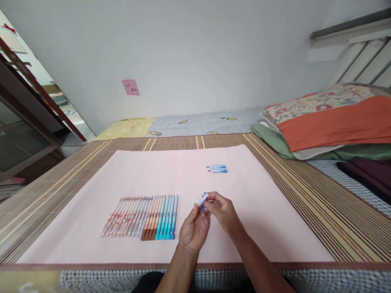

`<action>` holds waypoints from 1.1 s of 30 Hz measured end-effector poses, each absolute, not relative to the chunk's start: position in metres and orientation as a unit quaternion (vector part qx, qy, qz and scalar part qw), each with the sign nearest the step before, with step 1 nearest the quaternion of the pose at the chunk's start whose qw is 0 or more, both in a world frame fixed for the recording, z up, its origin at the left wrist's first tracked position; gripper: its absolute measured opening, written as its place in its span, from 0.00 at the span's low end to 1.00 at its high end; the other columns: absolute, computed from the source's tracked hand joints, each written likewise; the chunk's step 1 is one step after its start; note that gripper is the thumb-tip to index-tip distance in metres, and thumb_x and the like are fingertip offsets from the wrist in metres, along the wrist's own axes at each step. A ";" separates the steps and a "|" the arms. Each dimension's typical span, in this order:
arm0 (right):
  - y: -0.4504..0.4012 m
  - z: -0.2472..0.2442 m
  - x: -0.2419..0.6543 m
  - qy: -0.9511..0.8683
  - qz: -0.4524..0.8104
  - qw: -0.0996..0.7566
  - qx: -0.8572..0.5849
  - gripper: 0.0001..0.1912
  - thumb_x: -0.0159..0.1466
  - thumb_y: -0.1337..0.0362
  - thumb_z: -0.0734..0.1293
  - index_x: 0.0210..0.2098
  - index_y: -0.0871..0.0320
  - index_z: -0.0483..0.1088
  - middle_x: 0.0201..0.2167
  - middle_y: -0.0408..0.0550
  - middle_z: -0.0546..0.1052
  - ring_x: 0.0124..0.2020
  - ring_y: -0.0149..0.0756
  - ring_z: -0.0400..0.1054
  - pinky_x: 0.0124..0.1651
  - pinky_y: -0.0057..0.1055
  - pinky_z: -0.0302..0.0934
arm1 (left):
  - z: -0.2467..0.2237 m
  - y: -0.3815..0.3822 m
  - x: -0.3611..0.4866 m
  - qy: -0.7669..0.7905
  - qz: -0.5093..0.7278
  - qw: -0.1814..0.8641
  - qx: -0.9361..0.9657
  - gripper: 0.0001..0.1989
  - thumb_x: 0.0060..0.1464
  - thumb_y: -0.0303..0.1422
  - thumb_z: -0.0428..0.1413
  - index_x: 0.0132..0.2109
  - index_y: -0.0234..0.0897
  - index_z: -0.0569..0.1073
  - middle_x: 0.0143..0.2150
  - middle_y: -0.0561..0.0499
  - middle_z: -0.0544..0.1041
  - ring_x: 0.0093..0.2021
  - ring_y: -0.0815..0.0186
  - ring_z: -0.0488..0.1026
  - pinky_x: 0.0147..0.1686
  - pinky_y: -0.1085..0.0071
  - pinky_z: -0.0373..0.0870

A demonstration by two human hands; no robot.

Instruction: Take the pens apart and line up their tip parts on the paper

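Observation:
My left hand (pixel 194 232) is closed around the lower end of a short white-and-blue pen part (pixel 202 200). Fingers of my right hand (pixel 224 209) pinch at its upper end, where a blue bit shows. The exact form of this part is partly hidden by my fingers. Beyond my hands lie two short blue pen pieces (pixel 217 171) with dark pointed tips. To the left of my hands, several pens (pixel 166 215) lie side by side in a row, running from clear and pinkish ones through brown-ended ones to turquoise and blue ones.
Everything lies on a pale pink sheet (pixel 91 187) over a striped mat (pixel 284 183). Folded bedding and an orange-edged pillow (pixel 332 122) are piled at the right, near dark cloth (pixel 366 177). A pink note (pixel 130 87) sticks to the wall behind.

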State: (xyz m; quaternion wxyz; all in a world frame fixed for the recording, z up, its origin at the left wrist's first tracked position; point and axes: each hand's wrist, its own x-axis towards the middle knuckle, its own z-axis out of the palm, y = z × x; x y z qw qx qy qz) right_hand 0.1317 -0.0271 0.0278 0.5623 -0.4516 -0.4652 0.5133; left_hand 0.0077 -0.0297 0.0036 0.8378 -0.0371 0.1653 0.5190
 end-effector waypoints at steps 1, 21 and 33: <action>-0.026 0.027 0.137 -0.482 0.494 0.559 -0.459 0.16 0.60 0.50 0.73 0.37 0.56 0.76 0.34 0.48 0.79 0.35 0.39 0.74 0.38 0.34 0.70 | 0.003 -0.029 0.006 0.171 0.518 0.837 -0.044 0.16 0.70 0.27 0.48 0.50 0.29 0.80 0.41 0.40 0.83 0.40 0.67 0.79 0.40 0.77 0.76; 0.005 -0.010 0.180 -0.703 0.096 0.274 -0.649 0.08 0.62 0.74 0.60 0.31 0.54 0.65 0.34 0.46 0.72 0.32 0.35 0.66 0.34 0.30 0.55 | 0.004 -0.026 0.001 0.190 0.508 0.838 -0.061 0.18 0.70 0.28 0.47 0.46 0.25 0.81 0.40 0.35 0.83 0.37 0.68 0.81 0.39 0.79 0.79; 0.012 -0.008 0.185 -0.630 0.255 0.465 -0.567 0.09 0.65 0.63 0.62 0.36 0.56 0.74 0.34 0.48 0.77 0.35 0.39 0.71 0.42 0.37 0.66 | 0.005 -0.026 0.002 0.194 0.505 0.838 -0.067 0.18 0.70 0.28 0.47 0.43 0.25 0.81 0.40 0.35 0.82 0.36 0.68 0.80 0.38 0.79 0.79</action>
